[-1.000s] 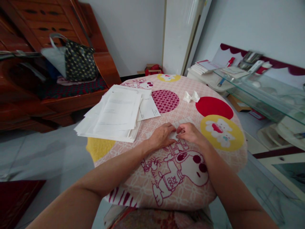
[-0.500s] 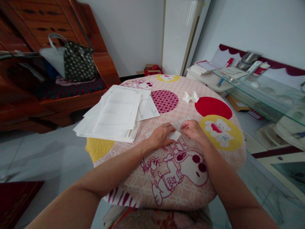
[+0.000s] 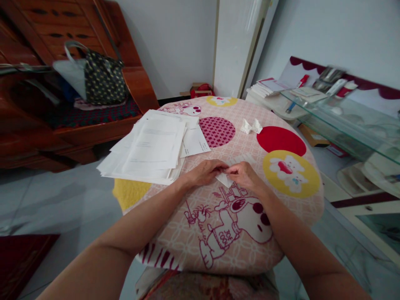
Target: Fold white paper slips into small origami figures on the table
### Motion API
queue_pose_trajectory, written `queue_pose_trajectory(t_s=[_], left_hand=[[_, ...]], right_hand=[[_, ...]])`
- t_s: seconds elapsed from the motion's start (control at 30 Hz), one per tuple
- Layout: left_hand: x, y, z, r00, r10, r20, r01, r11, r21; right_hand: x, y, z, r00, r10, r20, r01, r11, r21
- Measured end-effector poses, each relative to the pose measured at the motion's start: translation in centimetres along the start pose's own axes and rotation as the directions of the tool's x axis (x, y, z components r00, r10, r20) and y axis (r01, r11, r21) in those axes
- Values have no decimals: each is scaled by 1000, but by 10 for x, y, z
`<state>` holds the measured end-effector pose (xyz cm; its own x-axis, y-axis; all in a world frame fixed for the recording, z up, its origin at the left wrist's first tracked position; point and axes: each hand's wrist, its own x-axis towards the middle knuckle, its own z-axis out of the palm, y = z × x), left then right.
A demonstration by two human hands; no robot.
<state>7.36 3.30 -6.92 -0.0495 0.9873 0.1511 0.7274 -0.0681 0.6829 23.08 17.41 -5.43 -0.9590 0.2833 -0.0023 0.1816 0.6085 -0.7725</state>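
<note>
A small folded piece of white paper (image 3: pixel 224 180) lies between my hands on the patterned tablecloth (image 3: pixel 184 233). My left hand (image 3: pixel 210 171) grips its left upper side with bent fingers. From the right, my right hand (image 3: pixel 243 174) pinches the paper near its top edge, and the fingertips of both hands meet there. The hands cover part of the paper, so its full shape is hidden. Beyond them stand two small folded white paper pieces (image 3: pixel 251 126), close beside each other. To the left is a stack of printed white sheets (image 3: pixel 153 146).
A wooden bench (image 3: pixel 137 83) at the left holds a dark patterned bag (image 3: pixel 104 79). At the right, a glass shelf (image 3: pixel 350 121) and a pile of papers (image 3: pixel 265 88) sit near the table's edge. An open cardboard box (image 3: pixel 200 90) is behind the table.
My right hand has moved left to meet the left hand and now grips the paper. The paper has turned, with a corner pointing toward me.
</note>
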Motion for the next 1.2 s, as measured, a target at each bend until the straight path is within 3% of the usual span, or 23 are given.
queue_pose_trajectory(t_s=[0.23,0.37,0.77,0.97,1.2], left_hand=[[2,-12,1,998,48,45,-41,990,-134],[2,-11,-2,994,100,47,-94,988,-124],[2,-12,0,997,71,40,-68,996,-60],[1,-11,-2,997,69,45,-64,994,-93],[2,-9,-3,997,62,52,-58,996,-73]], right_hand=[[-1,2,2,1000,0,-11,0,999,-46],[-2,-1,0,994,-73,87,80,993,-92],[-7,-13,-10,940,-169,298,228,958,-176],[-13,-11,-18,916,-139,377,231,950,-210],[-14,-4,-25,910,-99,402,136,988,-65]])
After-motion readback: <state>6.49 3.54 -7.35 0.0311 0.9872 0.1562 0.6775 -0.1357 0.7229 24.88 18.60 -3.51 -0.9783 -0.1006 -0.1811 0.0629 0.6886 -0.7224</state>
